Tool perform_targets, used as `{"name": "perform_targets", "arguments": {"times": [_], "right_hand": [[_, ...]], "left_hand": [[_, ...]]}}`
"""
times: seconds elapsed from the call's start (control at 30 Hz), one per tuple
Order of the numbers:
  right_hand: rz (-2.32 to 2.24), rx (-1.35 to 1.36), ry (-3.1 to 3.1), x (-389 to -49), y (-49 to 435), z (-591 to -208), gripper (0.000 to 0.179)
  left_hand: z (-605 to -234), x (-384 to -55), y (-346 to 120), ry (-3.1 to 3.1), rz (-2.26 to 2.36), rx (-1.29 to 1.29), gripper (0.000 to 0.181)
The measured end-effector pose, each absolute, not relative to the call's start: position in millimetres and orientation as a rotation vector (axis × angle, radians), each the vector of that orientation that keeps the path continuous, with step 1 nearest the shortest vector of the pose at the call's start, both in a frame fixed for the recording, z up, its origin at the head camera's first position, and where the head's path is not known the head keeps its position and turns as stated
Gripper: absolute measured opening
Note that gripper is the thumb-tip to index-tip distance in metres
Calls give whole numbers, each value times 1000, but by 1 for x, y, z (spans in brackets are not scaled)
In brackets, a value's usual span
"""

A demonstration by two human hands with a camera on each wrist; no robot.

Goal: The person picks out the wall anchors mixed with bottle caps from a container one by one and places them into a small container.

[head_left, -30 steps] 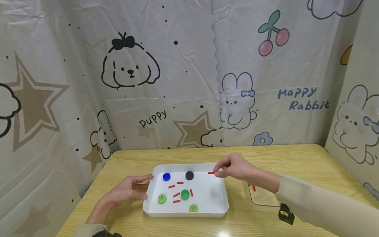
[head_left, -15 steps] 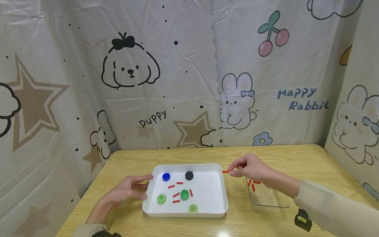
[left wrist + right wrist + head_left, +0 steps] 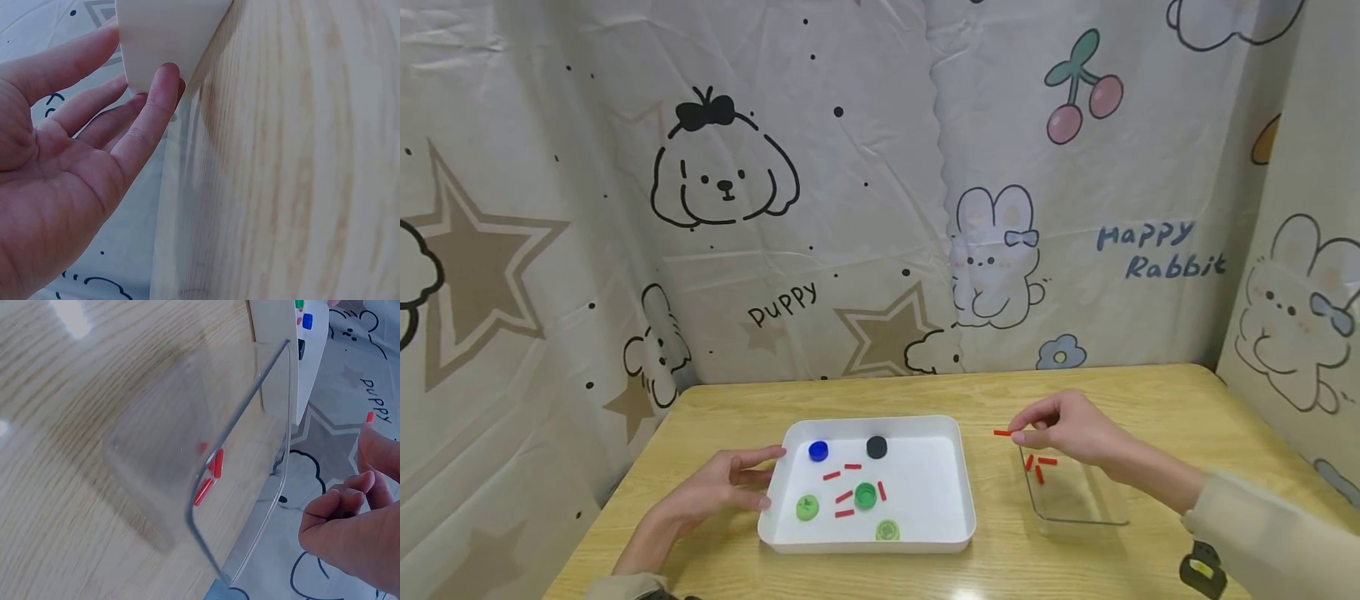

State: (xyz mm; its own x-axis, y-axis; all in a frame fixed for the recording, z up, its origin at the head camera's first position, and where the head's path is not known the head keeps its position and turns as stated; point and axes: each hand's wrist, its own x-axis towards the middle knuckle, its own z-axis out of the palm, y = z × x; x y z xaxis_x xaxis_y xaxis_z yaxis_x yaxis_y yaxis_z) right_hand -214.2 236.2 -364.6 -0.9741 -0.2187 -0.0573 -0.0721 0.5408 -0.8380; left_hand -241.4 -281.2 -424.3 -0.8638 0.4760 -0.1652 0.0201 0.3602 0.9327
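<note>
My right hand (image 3: 1071, 429) pinches a small red stick (image 3: 1002, 432) between thumb and fingertips, above the far left corner of a clear plastic box (image 3: 1078, 522). Several similar red sticks (image 3: 1040, 475) lie in that box. My left hand (image 3: 707, 492) has its fingers spread against the left wall of a white tray (image 3: 925, 492); in the left wrist view its fingertips touch the tray's outer wall (image 3: 153, 37). In the tray are a blue cap (image 3: 818, 451), a black cap (image 3: 877, 447), a green cap (image 3: 866, 497), two light green discs (image 3: 807, 507) and several red sticks (image 3: 845, 513).
Tray and clear box stand side by side on a wood-grain table (image 3: 1000, 533), with a strip of tabletop between them. A patterned cloth (image 3: 865, 167) hangs behind the table and along its sides.
My right hand has moved right with the red stick, from over the tray's far right corner to the clear box. My left hand stays at the tray, and the sticks in the tray keep their places.
</note>
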Motion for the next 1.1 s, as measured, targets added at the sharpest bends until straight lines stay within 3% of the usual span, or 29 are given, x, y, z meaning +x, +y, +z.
{"name": "perform_targets", "arguments": {"times": [1.1], "right_hand": [[-1252, -89, 2772, -211, 304, -392, 19]], "left_hand": [[-424, -240, -282, 2234, 1505, 415, 80]]}}
